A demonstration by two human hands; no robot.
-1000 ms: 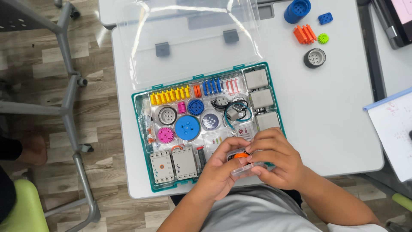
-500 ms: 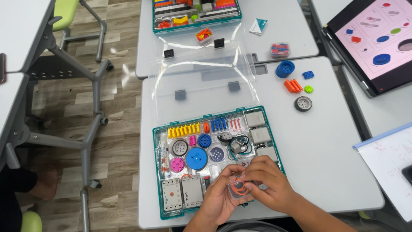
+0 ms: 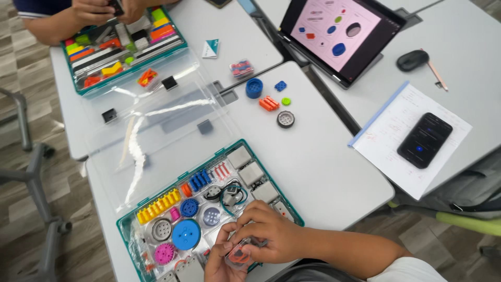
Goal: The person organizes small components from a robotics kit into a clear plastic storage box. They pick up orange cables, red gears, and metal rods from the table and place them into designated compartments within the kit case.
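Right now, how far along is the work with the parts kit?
Done: the clear lid is open and a few parts sit out on the table. In hand: both hands, left and right, pinch a small clear piece with orange. Left: most gears still sit in the tray.

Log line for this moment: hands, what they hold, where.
left hand: on small clear bag | right hand: on small clear bag of orange parts | over green parts tray, near edge

The left hand (image 3: 222,261) is cut off at the bottom edge. Fingers hide most of the small orange part (image 3: 239,256). The second parts box (image 3: 122,44) is partly cut off at the top.
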